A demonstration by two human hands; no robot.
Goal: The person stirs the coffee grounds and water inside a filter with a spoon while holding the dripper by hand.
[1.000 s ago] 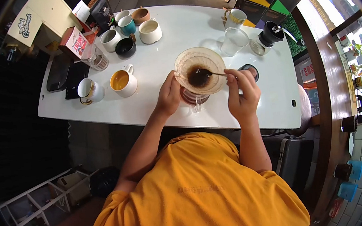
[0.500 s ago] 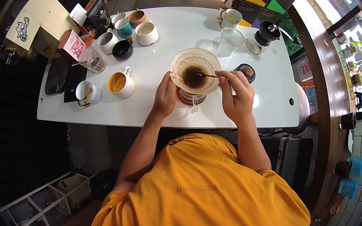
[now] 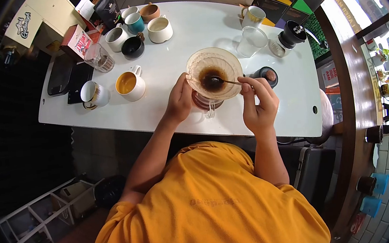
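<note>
A cone-shaped paper coffee filter (image 3: 226,60), stained brown inside, sits over a glass coffee server (image 3: 209,105) near the table's front edge. Dark wet coffee (image 3: 212,79) fills its bottom. My left hand (image 3: 180,100) pinches the filter's left edge. Between the thumb and fingers of my right hand (image 3: 260,102) is a thin spoon (image 3: 231,82), its bowl dipping into the coffee. A small dark round container (image 3: 265,76) stands just beyond my right hand. The dripper under the paper is mostly hidden.
A white mug with yellow inside (image 3: 130,85) and a patterned mug (image 3: 94,94) stand left. Several cups cluster behind, near a black cup (image 3: 133,47). A clear glass (image 3: 251,42) and a hand grinder (image 3: 292,34) are at the back right of the white table (image 3: 166,119).
The view has shifted slightly. My right hand and the spoon have moved a little to the right, the spoon still in the coffee. My left hand keeps its hold on the filter's edge.
</note>
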